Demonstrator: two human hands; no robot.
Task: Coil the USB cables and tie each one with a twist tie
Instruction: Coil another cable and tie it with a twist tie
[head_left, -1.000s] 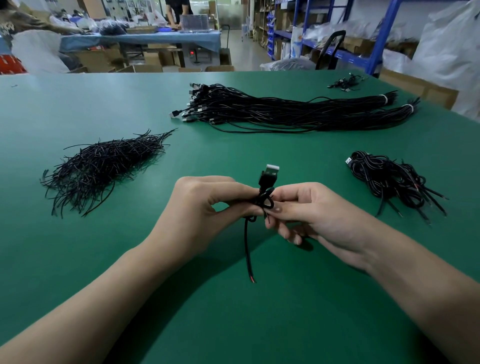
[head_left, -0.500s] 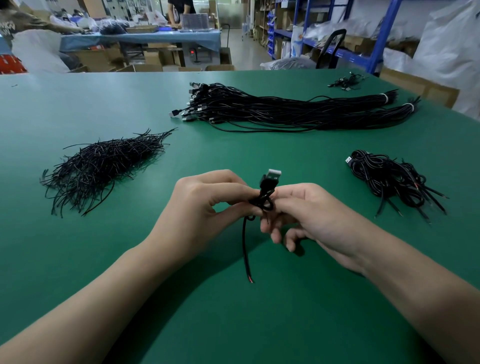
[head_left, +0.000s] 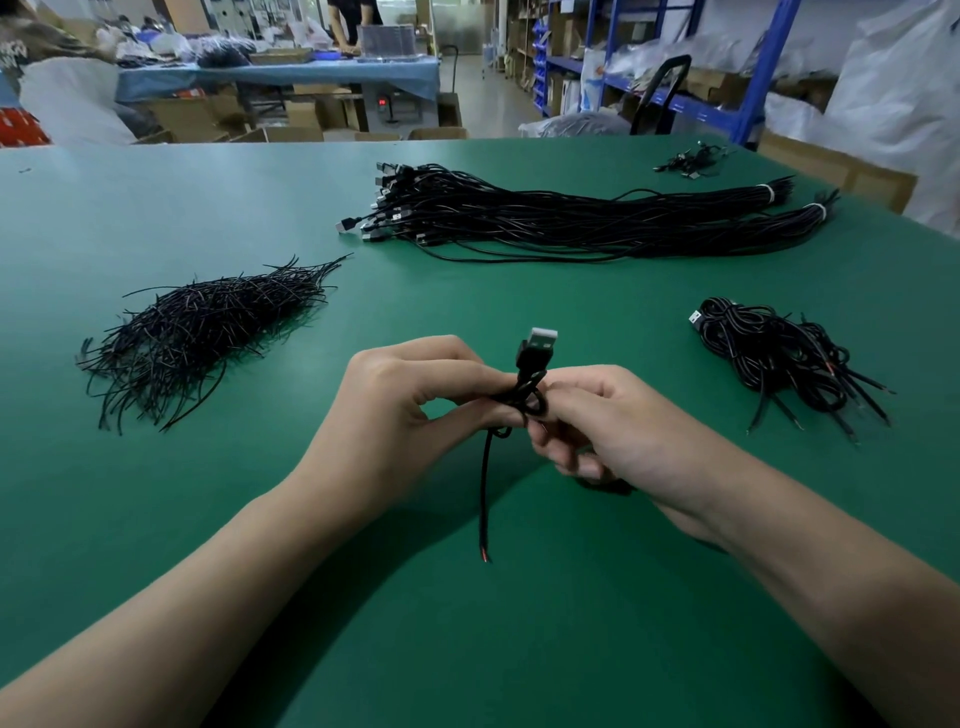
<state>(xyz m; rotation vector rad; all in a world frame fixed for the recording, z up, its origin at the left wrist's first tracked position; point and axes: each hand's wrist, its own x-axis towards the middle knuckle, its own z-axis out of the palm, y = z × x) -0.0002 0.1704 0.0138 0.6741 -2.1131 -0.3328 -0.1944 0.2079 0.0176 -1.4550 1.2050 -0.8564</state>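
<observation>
A coiled black USB cable (head_left: 531, 384) is held between both hands above the green table (head_left: 156, 519). Its silver plug points up and away, and its loose tail with a red tip hangs down to the table. My left hand (head_left: 405, 410) pinches the coil from the left with thumb and forefinger. My right hand (head_left: 613, 426) pinches it from the right, its other fingers curled under. A thin black twist tie seems wrapped round the coil; its ends are hidden between the fingers.
A heap of black twist ties (head_left: 202, 332) lies at the left. Long uncoiled USB cables (head_left: 571, 218) lie in bundles across the back. Coiled, tied cables (head_left: 774, 358) are piled at the right. Shelving, boxes and another workbench stand beyond the table.
The hands stay in place. My right hand's fingers have shifted round the coil, and the plug has tipped slightly to the right and risen.
</observation>
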